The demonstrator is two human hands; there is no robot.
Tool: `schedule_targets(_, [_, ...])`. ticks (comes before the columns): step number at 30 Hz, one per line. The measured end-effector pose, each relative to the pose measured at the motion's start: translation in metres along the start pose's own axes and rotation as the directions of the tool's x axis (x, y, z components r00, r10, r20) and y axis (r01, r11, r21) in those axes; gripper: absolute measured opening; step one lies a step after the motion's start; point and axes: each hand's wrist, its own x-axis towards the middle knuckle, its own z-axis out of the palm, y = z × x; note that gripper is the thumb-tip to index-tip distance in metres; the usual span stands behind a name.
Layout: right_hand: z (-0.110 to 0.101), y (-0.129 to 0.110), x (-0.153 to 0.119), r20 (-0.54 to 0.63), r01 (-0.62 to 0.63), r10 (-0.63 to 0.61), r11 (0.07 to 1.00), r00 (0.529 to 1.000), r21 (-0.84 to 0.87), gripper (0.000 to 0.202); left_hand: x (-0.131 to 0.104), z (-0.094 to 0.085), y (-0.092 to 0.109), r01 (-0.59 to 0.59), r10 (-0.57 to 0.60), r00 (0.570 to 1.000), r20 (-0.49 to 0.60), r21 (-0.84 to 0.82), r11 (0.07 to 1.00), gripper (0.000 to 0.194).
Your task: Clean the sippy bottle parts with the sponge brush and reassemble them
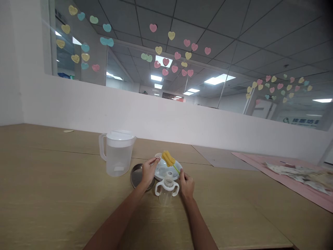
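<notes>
in the head view, the left hand [148, 171] pinches 1 small clear piece [158, 156], its shape unclear; the right hand [187, 184] closes around the stick of 1 yellow sponge brush [168, 158] above 1 white dish [178, 166], partly hidden by 1 two-handled bottle [165, 197]. the left hand partly covers 1 metal dish [135, 177]; 1 pink mat [275, 175] is cut off.

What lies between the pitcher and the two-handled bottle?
In the head view, a round metal dish lies between the pitcher and the bottle, with the left hand partly hiding it.
</notes>
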Motion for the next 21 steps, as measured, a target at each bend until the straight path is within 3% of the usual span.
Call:
schedule_targets(8, [-0.0031, -0.0004, -0.0012, 0.024, 0.097, -0.095, 0.989, 0.995, -0.114, 0.069, 0.0050, 0.0022, -0.0028, 0.202, -0.157, 0.974, 0.163, -0.313, 0.928, 0.042])
schedule_targets(15, [-0.0036, 0.0042, 0.0011, -0.076, 0.240, -0.268, 0.935, 0.960, -0.263, 0.069, 0.0059, 0.0004, -0.0033, 0.247, -0.191, 0.962, 0.195, -0.323, 0.913, 0.038])
schedule_targets(21, [-0.0008, 0.0061, 0.0000, -0.129, 0.354, -0.401, 0.892, 0.907, -0.283, 0.065, 0.0086, -0.0020, -0.0046, 0.258, -0.197, 0.961, 0.195, -0.368, 0.893, 0.033])
